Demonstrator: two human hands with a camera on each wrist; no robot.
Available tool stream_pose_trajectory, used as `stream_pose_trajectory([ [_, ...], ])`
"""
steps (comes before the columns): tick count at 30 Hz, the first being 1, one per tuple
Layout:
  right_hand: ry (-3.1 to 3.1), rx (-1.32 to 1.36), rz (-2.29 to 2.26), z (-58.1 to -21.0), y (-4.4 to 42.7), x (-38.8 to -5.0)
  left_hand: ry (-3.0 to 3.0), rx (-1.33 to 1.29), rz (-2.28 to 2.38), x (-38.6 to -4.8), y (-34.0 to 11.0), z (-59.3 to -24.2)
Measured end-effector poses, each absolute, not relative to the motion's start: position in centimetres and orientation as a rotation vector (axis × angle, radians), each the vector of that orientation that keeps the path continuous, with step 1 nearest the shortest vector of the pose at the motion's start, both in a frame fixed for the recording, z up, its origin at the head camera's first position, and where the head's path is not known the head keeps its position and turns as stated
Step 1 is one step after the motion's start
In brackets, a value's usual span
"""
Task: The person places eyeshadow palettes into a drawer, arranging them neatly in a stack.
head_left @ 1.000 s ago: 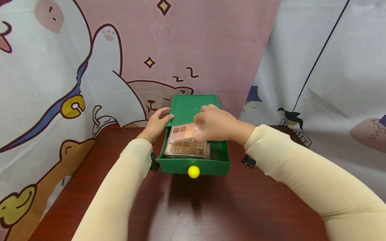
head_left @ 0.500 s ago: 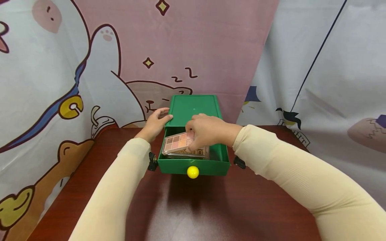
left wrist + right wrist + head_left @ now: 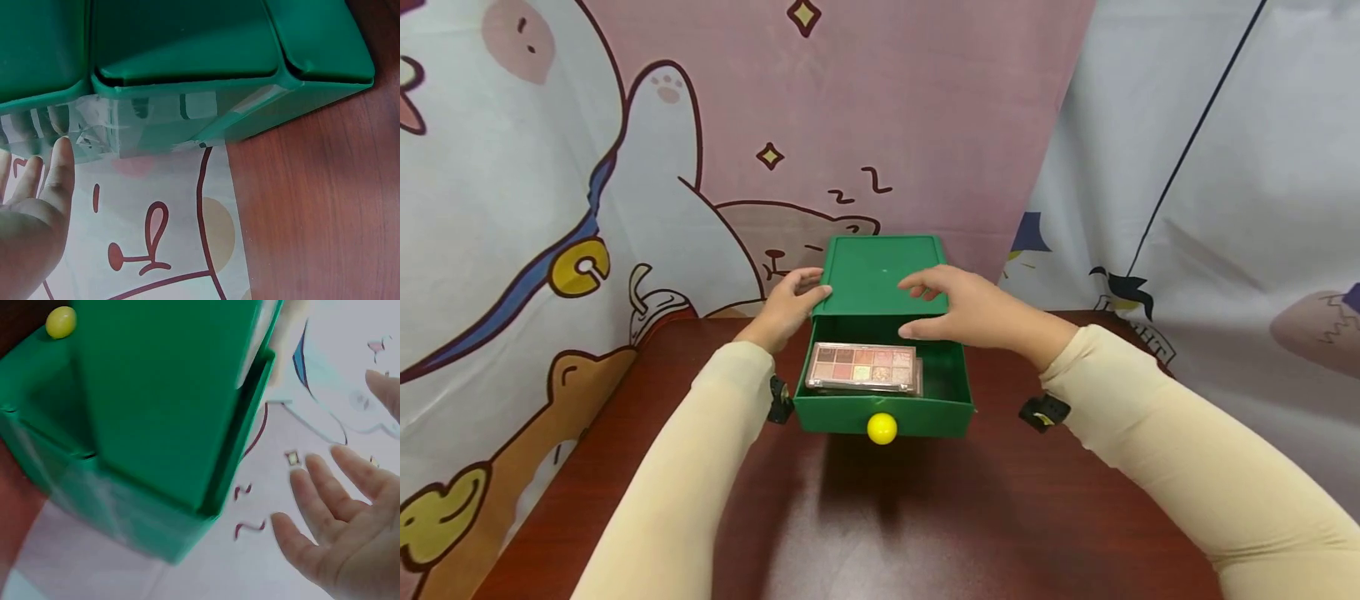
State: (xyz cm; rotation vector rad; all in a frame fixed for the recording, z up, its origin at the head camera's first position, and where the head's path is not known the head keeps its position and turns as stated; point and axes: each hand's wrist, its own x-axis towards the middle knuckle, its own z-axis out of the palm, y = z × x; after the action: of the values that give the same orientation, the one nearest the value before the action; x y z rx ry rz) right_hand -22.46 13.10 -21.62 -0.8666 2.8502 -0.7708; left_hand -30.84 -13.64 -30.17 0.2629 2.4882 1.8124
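A green drawer box (image 3: 883, 271) stands on the table with its drawer (image 3: 842, 414) pulled out. Inside the drawer, towards the left, an eyeshadow palette (image 3: 862, 367) lies on top of another clear-edged palette (image 3: 919, 379), which it mostly covers. My left hand (image 3: 787, 308) rests against the box's left side; in the left wrist view its fingers (image 3: 60, 165) are extended at the taped side wall. Above the drawer's right part, my right hand (image 3: 977, 308) is held with fingers spread and nothing in them.
A yellow ball knob (image 3: 882, 428) sticks out of the drawer front. The dark red-brown table (image 3: 1037, 492) spreads around the box. Behind it hangs a cloth backdrop (image 3: 925, 125) with cartoon animals.
My right hand lowered the palette onto the other one in the drawer, let go, and moved up and right with spread fingers. My left hand stayed at the box's side.
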Motion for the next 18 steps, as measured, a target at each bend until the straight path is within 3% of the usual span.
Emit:
stream_pose_trajectory([
  [8, 2.81, -0.618, -1.252, -25.1, 18.5, -21.5, 2.486, 0.304, 1.748, -30.8, -14.1, -29.7],
  [18, 2.599, -0.294, -1.491, -33.3, 22.2, -19.5, 2.442, 0.273, 1.77, -31.1, -14.0, -29.7],
])
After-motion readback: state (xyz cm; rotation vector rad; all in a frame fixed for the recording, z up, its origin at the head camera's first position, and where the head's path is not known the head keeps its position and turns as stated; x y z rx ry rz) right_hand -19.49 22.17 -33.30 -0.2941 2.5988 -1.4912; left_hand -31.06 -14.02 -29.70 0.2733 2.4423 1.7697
